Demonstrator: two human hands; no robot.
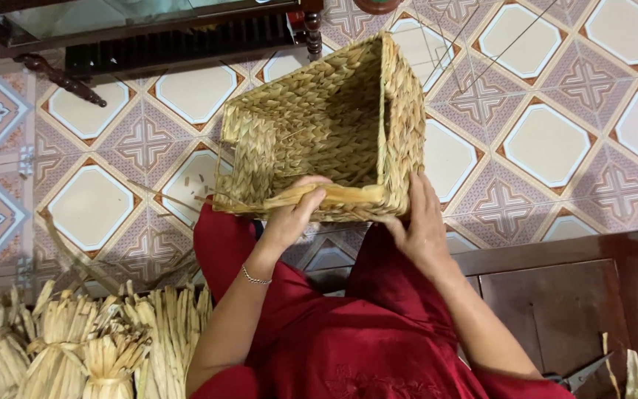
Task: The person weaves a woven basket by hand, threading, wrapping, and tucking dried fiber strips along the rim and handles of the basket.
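A square woven straw basket rests on my knees, its opening tipped toward me. My left hand pinches a flat pale straw strand that runs along the near rim. My right hand grips the basket's near right corner from below, fingers spread against the weave. One corner of the rim at the left stands lower and looks unfinished, with loose strand ends sticking out.
Bundles of dried straw lie on the patterned tile floor at lower left. A dark wooden bench is at right with scissors on it. Dark wooden furniture with a glass top stands at the top.
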